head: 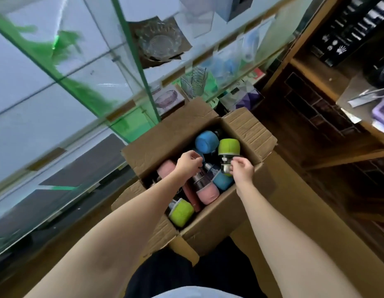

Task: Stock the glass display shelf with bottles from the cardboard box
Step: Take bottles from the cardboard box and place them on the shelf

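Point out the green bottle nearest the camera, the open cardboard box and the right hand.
green bottle [182, 214], head view, sleeve.
cardboard box [249, 127], head view, far flap.
right hand [242, 168], head view, back.

open cardboard box [210, 222] carrying the bottles, flaps folded outward, set just beside a glass display shelf [83, 87] with green-edged panes. inside the box, loosely piled and mostly on their sides: a blue bottle [206, 141] at the far end, a green bottle [228, 148] beside it, a pink bottle [205, 193] near the middle, another blue one [222, 181] touching it, a second green bottle [180, 211] at the near corner. on the glass panes, a clear cut-glass dish [158, 43] lying on a dark sheet, a wire basket [194, 81] lower down, blurred boxed goods around them. wooden shelving [315, 100] on the right, holding dark boxes.
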